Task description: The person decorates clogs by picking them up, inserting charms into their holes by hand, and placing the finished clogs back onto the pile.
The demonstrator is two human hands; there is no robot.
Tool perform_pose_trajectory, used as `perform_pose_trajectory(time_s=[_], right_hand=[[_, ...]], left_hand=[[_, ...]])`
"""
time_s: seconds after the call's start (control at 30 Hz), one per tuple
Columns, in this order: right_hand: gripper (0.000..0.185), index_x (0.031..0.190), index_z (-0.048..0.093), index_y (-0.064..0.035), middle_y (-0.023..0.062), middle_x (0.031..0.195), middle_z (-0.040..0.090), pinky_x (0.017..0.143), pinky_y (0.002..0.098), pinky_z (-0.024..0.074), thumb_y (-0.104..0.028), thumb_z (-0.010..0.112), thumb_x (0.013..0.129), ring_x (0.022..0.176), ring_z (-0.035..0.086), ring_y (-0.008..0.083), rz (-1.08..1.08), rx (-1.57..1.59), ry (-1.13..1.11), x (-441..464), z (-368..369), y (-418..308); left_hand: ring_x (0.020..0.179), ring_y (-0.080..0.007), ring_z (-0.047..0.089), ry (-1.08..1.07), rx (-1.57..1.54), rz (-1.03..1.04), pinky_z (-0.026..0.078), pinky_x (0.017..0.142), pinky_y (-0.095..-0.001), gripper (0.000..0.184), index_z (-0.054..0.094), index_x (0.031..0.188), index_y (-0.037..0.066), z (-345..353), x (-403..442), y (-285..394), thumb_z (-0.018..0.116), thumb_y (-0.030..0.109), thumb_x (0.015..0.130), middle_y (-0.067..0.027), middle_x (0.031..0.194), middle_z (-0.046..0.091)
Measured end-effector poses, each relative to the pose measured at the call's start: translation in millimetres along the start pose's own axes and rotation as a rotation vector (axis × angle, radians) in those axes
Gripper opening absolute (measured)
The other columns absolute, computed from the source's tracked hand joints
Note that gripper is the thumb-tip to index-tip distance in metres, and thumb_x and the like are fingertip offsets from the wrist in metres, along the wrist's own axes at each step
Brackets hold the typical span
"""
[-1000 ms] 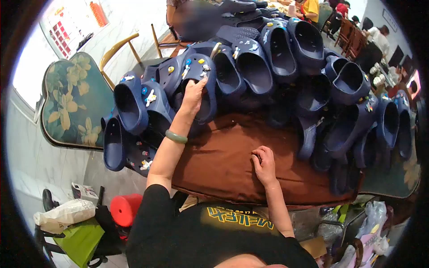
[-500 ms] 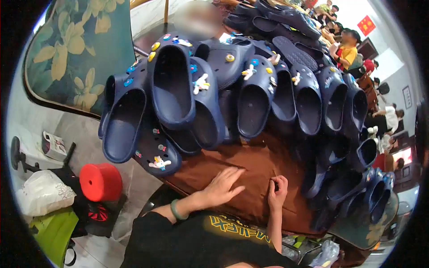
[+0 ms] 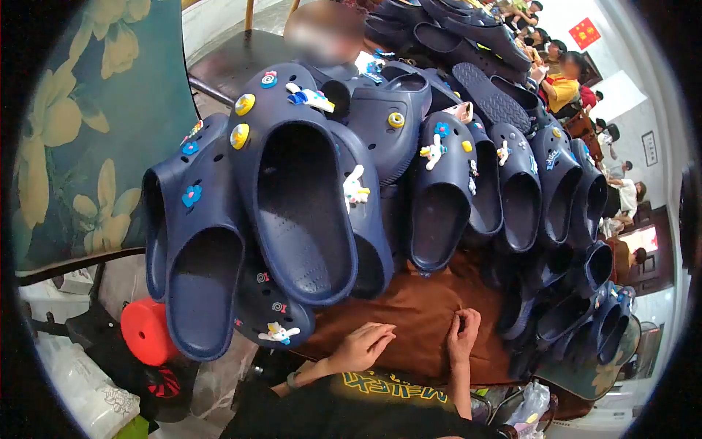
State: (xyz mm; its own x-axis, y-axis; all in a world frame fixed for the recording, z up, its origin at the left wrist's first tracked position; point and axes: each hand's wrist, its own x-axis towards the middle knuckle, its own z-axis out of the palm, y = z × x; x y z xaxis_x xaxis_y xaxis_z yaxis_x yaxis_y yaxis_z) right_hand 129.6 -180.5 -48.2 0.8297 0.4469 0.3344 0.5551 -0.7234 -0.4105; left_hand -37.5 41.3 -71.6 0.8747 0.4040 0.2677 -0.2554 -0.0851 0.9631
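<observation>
My left hand (image 3: 360, 349) is over the brown cloth (image 3: 420, 314), its fingers and thumb drawn together at the tips; anything between them is too small to make out. To its right, my right hand (image 3: 463, 335) has curled fingers, and what they may hold is hidden. The hands are apart from each other. Just beyond them stand dark blue clogs with charms: a large clog (image 3: 303, 197) in front, another clog (image 3: 205, 271) at the left, and a low clog (image 3: 274, 314) nearest my left hand. A smaller clog (image 3: 441, 194) stands beyond the cloth's middle.
More clogs pile up at the back and down the right side, including an upturned sole (image 3: 490, 95). A flowered board (image 3: 80, 146) is at the left, above a red stool (image 3: 148, 333). Plastic bags (image 3: 95, 395) lie lower left. Several people sit at the far right, one in yellow (image 3: 563, 95).
The view has shifted closer to the clogs, which look larger and lower. My left hand has gone from spread fingers to fingers drawn together. My right hand stays curled.
</observation>
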Motion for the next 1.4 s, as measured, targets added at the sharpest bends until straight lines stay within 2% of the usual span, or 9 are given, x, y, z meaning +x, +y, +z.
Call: perform_pose_trajectory(time_s=[0.1, 0.27, 0.43, 0.53, 0.67, 0.9, 1.2, 1.3, 1.4], right_hand=[[0.011, 0.097, 0.059, -0.0018, 0.0124, 0.101, 0.057, 0.090, 0.0354, 0.0438, 0.000, 0.059, 0.086, 0.098, 0.055, 0.0280, -0.056, -0.070, -0.013, -1, -1, 5], [0.021, 0.113, 0.058, -0.0004, 0.0057, 0.107, 0.062, 0.087, 0.0256, 0.0448, -0.014, 0.054, 0.096, 0.094, 0.057, 0.0109, 0.391, 0.596, -0.092, 37, 11, -58], [0.022, 0.107, 0.055, -0.0028, 0.0059, 0.089, 0.062, 0.055, 0.0240, 0.0458, -0.021, 0.057, 0.093, 0.067, 0.058, 0.0119, 0.449, 0.936, -0.423, 114, 29, -131], [0.020, 0.100, 0.055, -0.0044, 0.0049, 0.086, 0.061, 0.042, 0.0237, 0.0372, -0.022, 0.059, 0.091, 0.057, 0.055, 0.0129, 0.584, 1.139, -0.375, 125, 36, -140], [0.029, 0.104, 0.056, -0.0035, 0.0061, 0.089, 0.062, 0.043, 0.0251, 0.0408, -0.025, 0.064, 0.086, 0.061, 0.058, 0.0147, 0.592, 1.447, -0.344, 91, 13, -102], [0.037, 0.120, 0.051, -0.0061, 0.0071, 0.106, 0.059, 0.059, 0.0280, 0.0474, -0.014, 0.060, 0.084, 0.084, 0.057, 0.0193, 0.646, 1.427, 0.202, 6, -52, -48], [0.036, 0.116, 0.055, -0.0103, 0.0057, 0.109, 0.060, 0.068, 0.0300, 0.0461, -0.015, 0.062, 0.081, 0.078, 0.051, 0.0192, 0.532, 1.435, -0.033, -22, -59, -20], [0.042, 0.120, 0.050, -0.0073, 0.0074, 0.104, 0.058, 0.071, 0.0355, 0.0498, -0.012, 0.064, 0.081, 0.085, 0.059, 0.0239, 0.774, 1.286, 0.314, -14, -49, -58], [0.046, 0.121, 0.048, -0.0047, 0.0098, 0.107, 0.059, 0.068, 0.0361, 0.0525, -0.011, 0.065, 0.080, 0.086, 0.061, 0.0239, 0.652, 1.318, 0.194, -13, -36, -50]], left_hand=[[0.092, -0.0291, 0.065, -0.003, -0.037, -0.048, 0.053, 0.078, -0.0353, 0.023, 0.061, 0.109, -0.002, -1, 0, 3, 0.065, 0.007, 0.089, -0.0148, 0.100, 0.066], [0.092, -0.0213, 0.067, -0.023, -0.014, -0.052, 0.053, 0.078, -0.0302, 0.027, 0.059, 0.116, -0.001, -1, -3, 1, 0.063, 0.003, 0.089, -0.0118, 0.102, 0.066], [0.092, -0.0200, 0.067, -0.045, -0.033, -0.097, 0.053, 0.077, -0.0294, 0.027, 0.059, 0.117, -0.001, -5, -1, 7, 0.062, 0.005, 0.091, -0.0113, 0.103, 0.066], [0.092, -0.0205, 0.067, -0.013, -0.078, -0.079, 0.053, 0.077, -0.0296, 0.027, 0.059, 0.118, -0.001, -2, -3, 2, 0.062, 0.005, 0.091, -0.0112, 0.103, 0.066], [0.092, -0.0219, 0.067, -0.016, -0.020, -0.059, 0.054, 0.078, -0.0302, 0.027, 0.059, 0.117, -0.001, -6, -1, 5, 0.062, 0.005, 0.091, -0.0114, 0.101, 0.066], [0.091, -0.0227, 0.067, 0.004, -0.070, -0.027, 0.053, 0.076, -0.0311, 0.025, 0.059, 0.115, -0.001, -2, -1, 1, 0.062, 0.005, 0.091, -0.0118, 0.099, 0.066], [0.091, -0.0227, 0.067, 0.005, -0.098, -0.026, 0.053, 0.076, -0.0312, 0.025, 0.058, 0.115, -0.001, -6, -1, 3, 0.063, 0.004, 0.090, -0.0124, 0.100, 0.066], [0.091, -0.0226, 0.067, 0.002, -0.109, -0.034, 0.053, 0.076, -0.0309, 0.025, 0.058, 0.115, -0.001, -7, -2, 4, 0.063, 0.004, 0.090, -0.0126, 0.100, 0.066], [0.091, -0.0219, 0.067, -0.001, -0.103, -0.030, 0.053, 0.077, -0.0303, 0.025, 0.058, 0.115, -0.001, -7, -2, 3, 0.062, 0.003, 0.091, -0.0122, 0.100, 0.066]])
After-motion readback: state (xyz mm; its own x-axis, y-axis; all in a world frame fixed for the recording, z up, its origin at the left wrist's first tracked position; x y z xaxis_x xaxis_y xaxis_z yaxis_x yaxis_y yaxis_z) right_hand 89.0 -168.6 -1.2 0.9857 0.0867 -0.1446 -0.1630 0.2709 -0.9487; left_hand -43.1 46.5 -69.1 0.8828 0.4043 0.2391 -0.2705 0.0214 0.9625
